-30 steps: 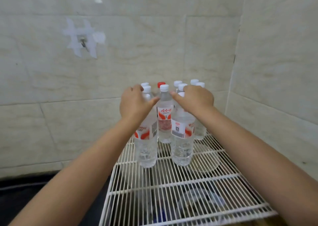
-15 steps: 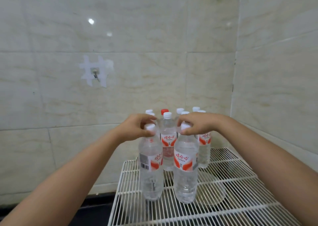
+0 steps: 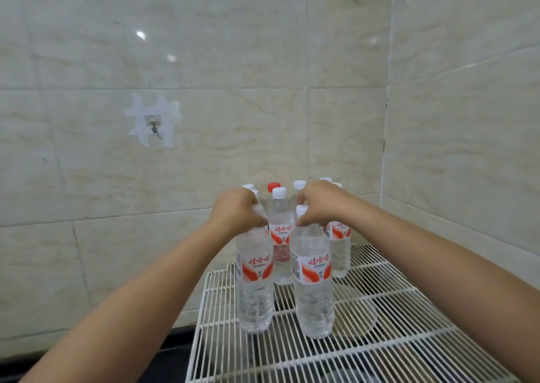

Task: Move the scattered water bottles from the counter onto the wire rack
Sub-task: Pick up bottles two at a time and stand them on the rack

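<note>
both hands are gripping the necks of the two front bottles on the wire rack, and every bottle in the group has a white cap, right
Not quite. One bottle in the back row has a red cap; the other caps in sight are white. The head view shows it between the two hands. The rest holds: the left hand and right hand grip the necks of the front left bottle and front right bottle on the wire rack.

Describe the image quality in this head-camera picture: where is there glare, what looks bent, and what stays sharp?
Head view: two bright glare spots sit on the glossy wall tiles; wide-angle distortion bows the tile seams and the corner line; lighting is soft and even, with faint shadows; the front bottle labels and the wire rack read sharp, while both hands look slightly soft.
</note>
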`<action>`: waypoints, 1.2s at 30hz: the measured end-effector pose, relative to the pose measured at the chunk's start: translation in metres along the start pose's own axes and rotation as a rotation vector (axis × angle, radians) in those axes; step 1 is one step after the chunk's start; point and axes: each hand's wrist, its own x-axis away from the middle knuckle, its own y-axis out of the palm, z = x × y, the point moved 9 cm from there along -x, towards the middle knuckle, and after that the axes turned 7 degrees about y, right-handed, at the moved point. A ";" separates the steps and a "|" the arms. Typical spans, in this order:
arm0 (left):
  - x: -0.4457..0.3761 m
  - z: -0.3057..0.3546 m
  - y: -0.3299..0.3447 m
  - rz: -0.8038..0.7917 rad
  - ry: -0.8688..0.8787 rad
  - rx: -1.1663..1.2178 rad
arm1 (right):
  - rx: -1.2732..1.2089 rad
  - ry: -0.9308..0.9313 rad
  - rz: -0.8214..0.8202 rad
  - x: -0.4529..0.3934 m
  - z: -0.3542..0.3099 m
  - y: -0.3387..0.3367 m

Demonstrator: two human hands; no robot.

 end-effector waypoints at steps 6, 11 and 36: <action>-0.015 -0.003 0.012 0.010 0.013 0.085 | -0.080 0.012 0.105 -0.022 -0.001 0.004; -0.029 -0.008 0.018 0.021 -0.007 0.133 | -0.112 0.024 0.166 -0.038 -0.009 0.007; -0.032 -0.017 0.032 0.007 0.082 0.074 | -0.138 -0.002 0.208 -0.048 -0.011 0.027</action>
